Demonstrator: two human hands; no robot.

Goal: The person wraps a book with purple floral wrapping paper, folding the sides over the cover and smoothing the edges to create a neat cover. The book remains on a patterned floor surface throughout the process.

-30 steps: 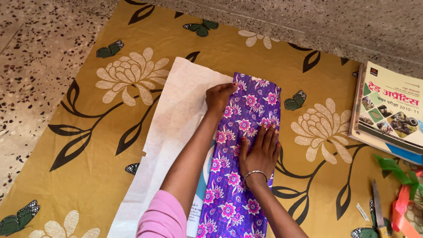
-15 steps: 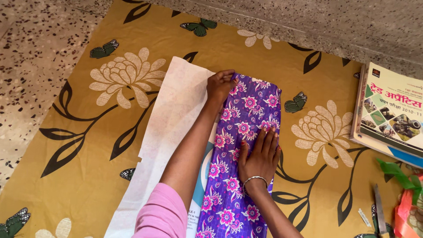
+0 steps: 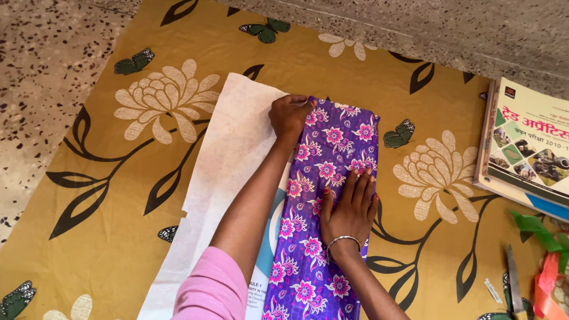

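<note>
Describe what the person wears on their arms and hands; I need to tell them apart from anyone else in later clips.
The left arm has a pink sleeve that ends above the elbow; the forearm and left hand are bare. The right hand has a thin silver metal bangle at the wrist and red polish on the nails of its fingers. No right sleeve is in view. No gloves, and no rings that I can make out.

The left hand has slid up the purple floral paper to its top corner.

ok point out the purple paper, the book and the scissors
purple paper (image 3: 344, 136), head view, flowered top part beyond the hands
book (image 3: 530, 145), head view, middle of its cover
scissors (image 3: 513, 284), head view, on the blade
</note>
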